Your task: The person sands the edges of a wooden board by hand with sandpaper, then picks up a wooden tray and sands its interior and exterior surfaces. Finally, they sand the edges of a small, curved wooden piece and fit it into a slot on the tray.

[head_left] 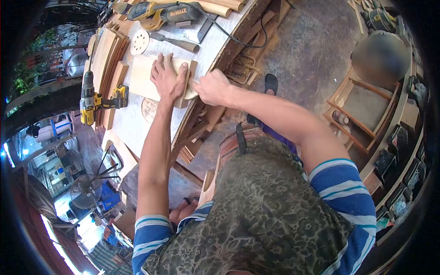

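Note:
My left hand [168,80] lies on a pale wooden board [142,73], fingers apart and pressing down, with the thumb against a narrow wooden strip [189,87] that crosses the board near the bench edge. My right hand [214,88] is closed in a fist at the board's rounded end, just beyond the strip. Whatever its fingers grip is hidden or too small to name. A chisel-like tool with a wooden handle [185,44] lies beyond my left hand, near a round sanding disc [140,42].
A yellow cordless drill [91,101] and stacked curved wood pieces [110,55] are at the workbench's [130,123] left. A DeWalt sander [158,13] with a cable sits at the far end. A stool-like wooden frame [366,110] stands on the floor at right; a fan [85,191] is lower left.

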A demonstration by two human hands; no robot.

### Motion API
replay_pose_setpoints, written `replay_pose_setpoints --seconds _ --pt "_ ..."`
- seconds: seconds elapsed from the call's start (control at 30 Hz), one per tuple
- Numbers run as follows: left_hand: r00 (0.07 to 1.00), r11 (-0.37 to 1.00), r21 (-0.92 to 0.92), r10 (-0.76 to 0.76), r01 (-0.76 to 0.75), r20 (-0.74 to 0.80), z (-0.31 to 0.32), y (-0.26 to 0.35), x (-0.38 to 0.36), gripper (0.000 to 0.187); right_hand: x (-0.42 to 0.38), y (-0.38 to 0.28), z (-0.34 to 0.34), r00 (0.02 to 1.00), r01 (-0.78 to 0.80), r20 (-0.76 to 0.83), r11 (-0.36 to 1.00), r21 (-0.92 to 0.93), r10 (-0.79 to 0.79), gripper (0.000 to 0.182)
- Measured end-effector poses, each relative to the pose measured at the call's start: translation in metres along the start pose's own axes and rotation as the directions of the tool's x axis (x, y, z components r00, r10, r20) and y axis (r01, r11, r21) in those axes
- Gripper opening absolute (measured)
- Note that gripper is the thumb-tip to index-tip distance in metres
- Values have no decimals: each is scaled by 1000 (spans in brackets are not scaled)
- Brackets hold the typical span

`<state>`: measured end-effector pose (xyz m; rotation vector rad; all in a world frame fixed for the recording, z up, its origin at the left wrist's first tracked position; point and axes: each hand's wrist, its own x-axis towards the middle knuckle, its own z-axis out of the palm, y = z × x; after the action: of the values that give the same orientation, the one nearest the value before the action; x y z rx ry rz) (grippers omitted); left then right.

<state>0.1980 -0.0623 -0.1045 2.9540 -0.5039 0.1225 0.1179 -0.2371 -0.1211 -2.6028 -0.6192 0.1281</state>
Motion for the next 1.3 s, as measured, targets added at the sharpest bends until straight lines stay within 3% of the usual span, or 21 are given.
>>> replay_pose_setpoints --seconds 0.1,0.23,0.27,0.37,0.43,0.5,0.7,0.83,0.93,0.97,1.13,1.23,1.3 --pt "1000 1000 17 -4 4 1 0 1 3 76 -9 -5 0 997 52 66 994 -93 -46 25" --pt "1000 1000 7 -10 10 9 2 3 1 75 3 13 -10 999 -7 45 999 -51 10 27" --pt "1000 1000 -5 -20 20 14 -1 3 2 75 -3 6 1 998 -38 -45 999 21 39 27" --pt "1000 1000 -2 -17 17 -1 1 1 2 74 -9 -3 -12 991 17 136 999 -44 -11 26" --pt "1000 1000 -9 -6 6 2 1 1 3 74 2 12 -15 999 -46 17 997 55 45 25" --pt "1000 1000 -19 -3 3 -23 0 0 5 74 -4 -4 -10 991 -8 137 999 -31 12 25" --pt "1000 1000 -18 9 -10 -24 2 -1 0 74 0 7 -12 998 -27 56 999 28 26 27" --pt "1000 1000 6 6 -6 -22 1 -1 3 75 -6 9 -20 989 23 145 1000 18 -25 30" --pt "1000 1000 12 -1 1 -5 1 1 -1 75 -3 5 -12 998 -61 12 996 57 60 24" --pt "1000 1000 12 -11 11 -7 -1 3 2 75 -7 0 -6 993 -11 120 1000 -28 14 22" --pt "1000 1000 -14 8 -8 -20 3 0 -1 75 2 11 -22 992 -43 114 999 -24 46 26" --pt "1000 1000 21 -14 14 -16 2 1 4 76 -10 -4 -22 985 28 171 997 -66 -17 33" --pt "1000 1000 15 -16 16 -2 2 2 3 77 -4 17 -38 990 -9 139 1000 13 8 33"
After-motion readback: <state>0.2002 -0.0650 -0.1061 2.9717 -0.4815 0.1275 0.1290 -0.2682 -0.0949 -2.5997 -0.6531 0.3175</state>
